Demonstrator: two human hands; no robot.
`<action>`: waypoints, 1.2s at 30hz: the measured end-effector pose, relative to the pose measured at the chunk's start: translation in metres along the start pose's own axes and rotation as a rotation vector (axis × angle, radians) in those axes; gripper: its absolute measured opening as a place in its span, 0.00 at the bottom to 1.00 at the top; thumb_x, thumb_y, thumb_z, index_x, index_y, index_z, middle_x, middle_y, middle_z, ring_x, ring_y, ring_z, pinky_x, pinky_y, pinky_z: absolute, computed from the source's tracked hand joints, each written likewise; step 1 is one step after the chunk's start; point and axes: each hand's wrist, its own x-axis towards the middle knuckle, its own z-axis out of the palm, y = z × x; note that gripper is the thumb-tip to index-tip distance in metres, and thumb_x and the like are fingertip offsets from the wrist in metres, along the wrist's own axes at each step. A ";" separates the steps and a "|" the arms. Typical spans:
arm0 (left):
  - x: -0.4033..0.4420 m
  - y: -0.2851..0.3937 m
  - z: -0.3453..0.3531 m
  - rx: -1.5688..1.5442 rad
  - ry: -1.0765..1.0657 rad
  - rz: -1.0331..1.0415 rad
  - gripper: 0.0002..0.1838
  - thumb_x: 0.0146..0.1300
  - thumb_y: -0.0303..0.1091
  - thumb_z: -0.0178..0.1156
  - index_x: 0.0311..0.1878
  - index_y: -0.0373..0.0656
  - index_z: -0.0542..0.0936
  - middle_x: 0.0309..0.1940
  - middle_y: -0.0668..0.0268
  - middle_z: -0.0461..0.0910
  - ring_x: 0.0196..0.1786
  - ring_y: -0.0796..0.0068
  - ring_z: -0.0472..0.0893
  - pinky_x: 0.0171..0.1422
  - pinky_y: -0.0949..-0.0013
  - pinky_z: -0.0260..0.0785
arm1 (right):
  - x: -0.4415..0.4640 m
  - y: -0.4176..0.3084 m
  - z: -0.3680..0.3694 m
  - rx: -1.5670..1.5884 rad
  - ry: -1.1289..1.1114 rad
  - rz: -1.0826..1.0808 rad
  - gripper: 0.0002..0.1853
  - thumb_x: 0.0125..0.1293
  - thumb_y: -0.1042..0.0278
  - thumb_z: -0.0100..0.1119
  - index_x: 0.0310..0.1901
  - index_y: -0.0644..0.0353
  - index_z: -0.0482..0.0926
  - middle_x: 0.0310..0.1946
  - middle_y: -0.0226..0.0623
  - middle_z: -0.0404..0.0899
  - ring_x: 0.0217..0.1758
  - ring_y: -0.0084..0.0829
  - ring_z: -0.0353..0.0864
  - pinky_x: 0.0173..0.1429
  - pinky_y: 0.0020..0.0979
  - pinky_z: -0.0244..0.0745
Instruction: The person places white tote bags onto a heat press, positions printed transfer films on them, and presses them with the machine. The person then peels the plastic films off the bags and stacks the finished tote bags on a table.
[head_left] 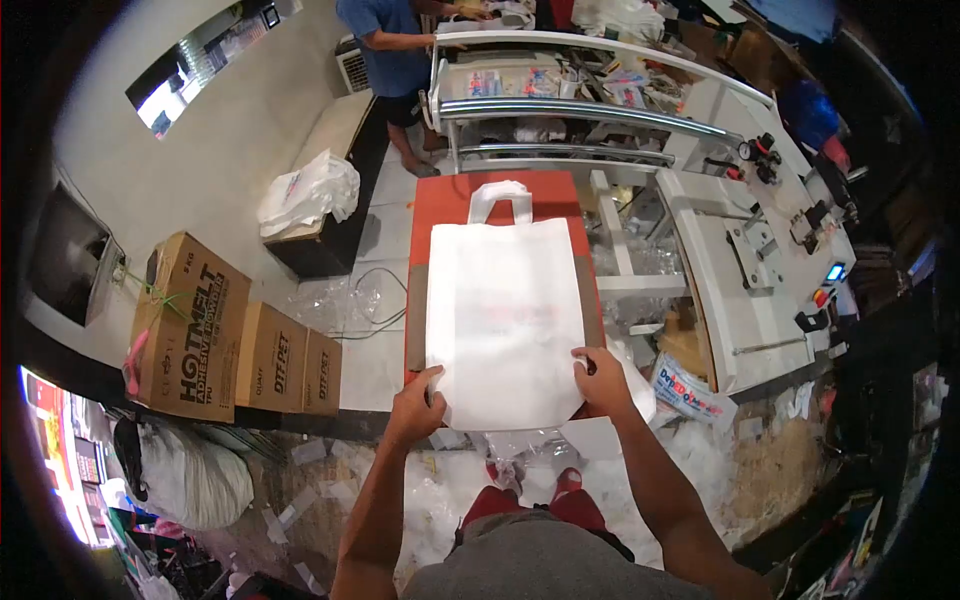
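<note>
Head view: a white bag (505,325), one, is held flat by its lower part over a red board (430,215), with its looped handle (500,203) pointed away from the wearer and faint print seen at its middle. Left hand (418,408): forearm extended forward from the lower edge of the view, thumb raised along the bag's lower left edge, other fingers curled and partly hidden; closed on that edge. Right hand (603,385): forearm angled inward, set slightly farther forward, thumb and forefinger brought together on the lower right edge; closed on it. The bag is placed between the two hands, most of its body lying beyond the grip, its bottom edge nearer the wearer. Surroundings: a white machine frame (740,290) with metal rollers is seen beyond and to the right; a printed plastic bag (690,388) lies near the right hand; cardboard boxes (195,325) are stood at left; white bags (312,192) are piled on a bench; a person in blue (385,45) is seen at the far side.
</note>
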 end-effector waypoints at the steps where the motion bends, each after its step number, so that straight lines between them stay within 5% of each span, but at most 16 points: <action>1: -0.003 0.006 -0.003 0.028 0.009 0.024 0.25 0.59 0.30 0.57 0.62 0.44 0.75 0.37 0.49 0.82 0.38 0.57 0.84 0.49 0.58 0.75 | 0.000 0.003 0.001 -0.046 0.018 -0.051 0.13 0.59 0.70 0.62 0.47 0.57 0.83 0.36 0.41 0.79 0.41 0.41 0.78 0.49 0.37 0.74; 5: -0.003 -0.004 -0.005 0.051 0.035 0.087 0.25 0.59 0.31 0.59 0.62 0.45 0.75 0.35 0.50 0.82 0.38 0.56 0.84 0.47 0.58 0.75 | -0.005 -0.007 -0.001 -0.167 0.026 -0.132 0.14 0.59 0.69 0.64 0.48 0.55 0.82 0.42 0.41 0.75 0.51 0.45 0.74 0.57 0.40 0.71; 9: -0.007 0.004 -0.010 0.022 -0.043 -0.019 0.26 0.59 0.33 0.59 0.63 0.45 0.74 0.32 0.51 0.80 0.36 0.56 0.83 0.46 0.58 0.75 | -0.009 -0.008 0.005 -0.155 0.034 -0.107 0.14 0.59 0.69 0.64 0.48 0.55 0.82 0.45 0.41 0.75 0.53 0.45 0.73 0.57 0.40 0.71; 15: -0.001 -0.003 -0.006 0.010 0.060 0.084 0.27 0.60 0.34 0.61 0.64 0.44 0.72 0.31 0.54 0.78 0.33 0.59 0.81 0.45 0.60 0.75 | -0.011 -0.007 0.010 -0.141 0.087 -0.143 0.16 0.57 0.71 0.66 0.49 0.56 0.82 0.45 0.42 0.74 0.53 0.44 0.73 0.59 0.40 0.71; 18: -0.004 0.006 -0.008 0.194 0.125 0.265 0.24 0.62 0.32 0.61 0.62 0.40 0.72 0.34 0.55 0.80 0.36 0.61 0.83 0.46 0.62 0.76 | -0.013 -0.004 0.009 -0.119 0.135 -0.141 0.17 0.57 0.70 0.66 0.50 0.59 0.80 0.45 0.44 0.73 0.52 0.43 0.74 0.56 0.39 0.72; 21: -0.005 0.003 -0.005 -0.012 0.252 0.260 0.19 0.63 0.29 0.62 0.57 0.36 0.74 0.37 0.57 0.81 0.38 0.64 0.84 0.46 0.64 0.77 | -0.024 -0.007 0.007 0.016 0.198 -0.020 0.17 0.59 0.68 0.66 0.49 0.64 0.76 0.42 0.44 0.75 0.46 0.40 0.78 0.51 0.37 0.75; 23: -0.003 0.001 -0.007 -0.086 0.193 0.042 0.14 0.64 0.27 0.62 0.51 0.35 0.75 0.39 0.57 0.82 0.39 0.67 0.84 0.46 0.66 0.77 | -0.030 -0.007 0.007 0.096 0.073 0.214 0.16 0.61 0.67 0.65 0.46 0.66 0.74 0.36 0.43 0.79 0.37 0.37 0.81 0.45 0.36 0.77; 33: 0.009 -0.022 0.014 -0.143 0.249 0.054 0.13 0.58 0.27 0.65 0.45 0.35 0.77 0.36 0.57 0.82 0.36 0.68 0.83 0.43 0.66 0.76 | -0.027 -0.003 0.021 0.108 0.146 0.218 0.17 0.61 0.68 0.66 0.47 0.65 0.72 0.32 0.42 0.83 0.33 0.36 0.84 0.40 0.36 0.78; 36: 0.006 -0.025 0.015 -0.127 0.250 0.056 0.13 0.58 0.27 0.66 0.45 0.35 0.77 0.36 0.58 0.81 0.35 0.67 0.83 0.42 0.66 0.76 | -0.031 0.005 0.025 0.108 0.176 0.175 0.17 0.60 0.69 0.68 0.46 0.64 0.72 0.30 0.37 0.81 0.30 0.28 0.81 0.37 0.31 0.77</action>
